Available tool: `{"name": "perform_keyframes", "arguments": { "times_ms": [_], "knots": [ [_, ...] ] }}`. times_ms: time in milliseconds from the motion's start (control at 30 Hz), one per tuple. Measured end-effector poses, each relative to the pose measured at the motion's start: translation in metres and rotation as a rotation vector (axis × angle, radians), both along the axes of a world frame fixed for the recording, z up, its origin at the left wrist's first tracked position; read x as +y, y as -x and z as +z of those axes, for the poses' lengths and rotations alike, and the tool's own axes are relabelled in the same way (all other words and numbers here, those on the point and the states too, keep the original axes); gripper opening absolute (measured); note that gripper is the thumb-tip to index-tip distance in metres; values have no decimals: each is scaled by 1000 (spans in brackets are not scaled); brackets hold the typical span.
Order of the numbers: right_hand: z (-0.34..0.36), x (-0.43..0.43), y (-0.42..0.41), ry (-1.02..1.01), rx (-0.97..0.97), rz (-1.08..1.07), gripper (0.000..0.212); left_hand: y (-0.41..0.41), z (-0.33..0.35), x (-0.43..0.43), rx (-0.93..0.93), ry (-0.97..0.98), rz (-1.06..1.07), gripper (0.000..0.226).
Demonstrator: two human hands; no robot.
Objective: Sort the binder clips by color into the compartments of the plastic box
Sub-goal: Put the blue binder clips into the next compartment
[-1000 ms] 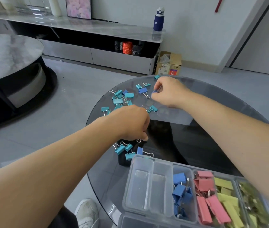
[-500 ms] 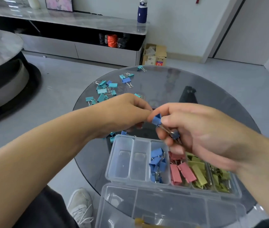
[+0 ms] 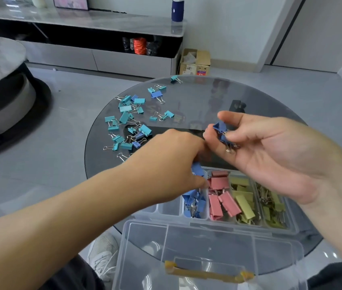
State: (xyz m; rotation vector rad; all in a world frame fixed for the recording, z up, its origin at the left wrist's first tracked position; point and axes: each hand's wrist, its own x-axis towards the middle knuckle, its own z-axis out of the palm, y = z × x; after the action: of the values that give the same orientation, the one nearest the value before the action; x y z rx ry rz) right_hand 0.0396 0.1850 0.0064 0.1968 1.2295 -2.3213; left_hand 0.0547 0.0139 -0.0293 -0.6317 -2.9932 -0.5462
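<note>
The clear plastic box (image 3: 274, 230) lies on the near part of the round glass table (image 3: 197, 95), its compartments holding blue clips (image 3: 194, 200), pink clips (image 3: 218, 195) and yellow clips (image 3: 244, 203). My left hand (image 3: 172, 164) hovers over the blue compartment, fingers closed around a blue binder clip (image 3: 197, 170). My right hand (image 3: 270, 151) is palm up above the box's far edge, pinching two dark blue clips (image 3: 221, 132) between thumb and fingers. Several teal and blue clips (image 3: 128, 122) lie scattered on the table's far left.
The box's open lid (image 3: 207, 258) with a yellow latch hangs over the table's near edge towards me. A shoe (image 3: 103, 254) shows below on the floor. Beyond the table stand a low cabinet (image 3: 94, 57), a cardboard box (image 3: 195, 61) and a dark round table (image 3: 0, 65) at left.
Both hands came back from the scattered clips to the box. My left hand dropped over the blue compartment with a blue clip; my right hand turned palm up, holding its blue clips.
</note>
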Motion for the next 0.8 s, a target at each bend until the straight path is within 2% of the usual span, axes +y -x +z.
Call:
{"name": "perform_keyframes", "arguments": {
  "times_ms": [100,233,367,500,700,800],
  "knots": [
    [-1,3,0,-45,39,-32,31,4,-2,-4,-17,-20,35,31],
    [-2,4,1,-214,131,-49,24,6,-2,-6,-251,-110,34,42],
    [-5,4,-4,-538,364,74,32,11,5,-13,-344,-223,29,20],
    [-13,-7,-17,-719,521,166,39,13,6,-19,-359,-194,-3,22],
    [-30,-26,-39,-1064,864,136,31,20,14,-35,-449,-147,-115,27],
    [-36,-27,-43,-1121,904,165,30,23,15,-42,-492,-163,-117,24]
  ]
}}
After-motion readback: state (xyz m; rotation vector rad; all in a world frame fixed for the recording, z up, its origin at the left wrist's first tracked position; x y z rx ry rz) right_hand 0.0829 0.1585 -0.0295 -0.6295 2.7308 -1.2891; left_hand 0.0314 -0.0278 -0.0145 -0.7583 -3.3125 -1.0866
